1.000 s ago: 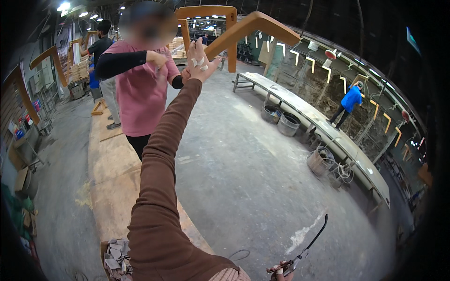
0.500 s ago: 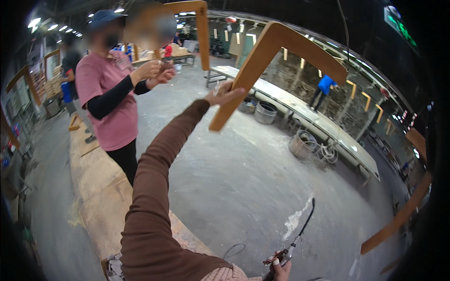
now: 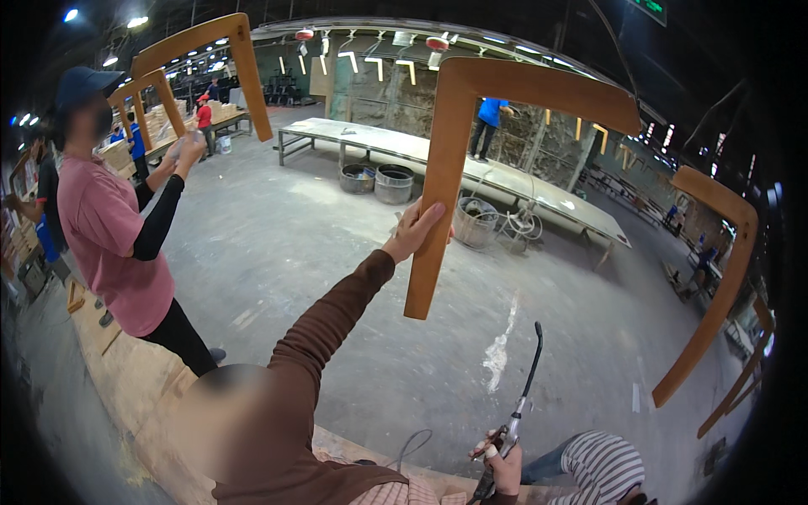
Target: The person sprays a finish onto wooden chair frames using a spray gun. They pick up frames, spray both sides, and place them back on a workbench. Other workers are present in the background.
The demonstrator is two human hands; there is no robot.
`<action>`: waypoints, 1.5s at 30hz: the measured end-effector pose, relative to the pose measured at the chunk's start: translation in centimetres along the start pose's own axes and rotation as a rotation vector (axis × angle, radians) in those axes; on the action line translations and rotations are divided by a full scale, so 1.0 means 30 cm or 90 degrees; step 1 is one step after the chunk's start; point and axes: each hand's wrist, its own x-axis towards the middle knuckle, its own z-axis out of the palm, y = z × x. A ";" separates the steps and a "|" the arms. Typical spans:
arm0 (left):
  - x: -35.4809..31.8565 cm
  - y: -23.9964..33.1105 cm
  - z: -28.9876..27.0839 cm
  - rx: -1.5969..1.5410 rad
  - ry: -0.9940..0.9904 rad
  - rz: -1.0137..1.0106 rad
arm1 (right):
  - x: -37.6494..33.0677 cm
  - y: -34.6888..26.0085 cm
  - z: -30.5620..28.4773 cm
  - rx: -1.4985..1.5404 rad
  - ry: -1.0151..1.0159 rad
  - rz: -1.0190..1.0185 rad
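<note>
A brown wooden frame piece [image 3: 446,160], bent at a corner like an upside-down L, hangs in front of me. My left hand [image 3: 417,233] is closed around its long upright leg, above the lower end, with some fingers hidden behind the wood. Low in the view, my right hand [image 3: 503,470] grips an air blow gun [image 3: 512,425] with a long, thin black nozzle angled upward. The nozzle tip is apart from the wood.
More wooden frames [image 3: 730,252] hang at right and left. A person in a pink shirt [image 3: 105,236] stands left, hands raised; another in stripes [image 3: 602,463] bends low at right. Beyond are a long pale table [image 3: 379,143], buckets [image 3: 394,183] and a wooden platform [image 3: 126,362].
My view has turned right. My left hand has gone from lying flat along the frame to wrapping around its leg. The striped shirt has come into view; my right hand still holds the blow gun.
</note>
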 end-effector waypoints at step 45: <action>0.047 -0.019 0.465 -0.860 -0.810 -0.094 | 0.126 -0.644 -0.011 -0.002 -0.032 -0.402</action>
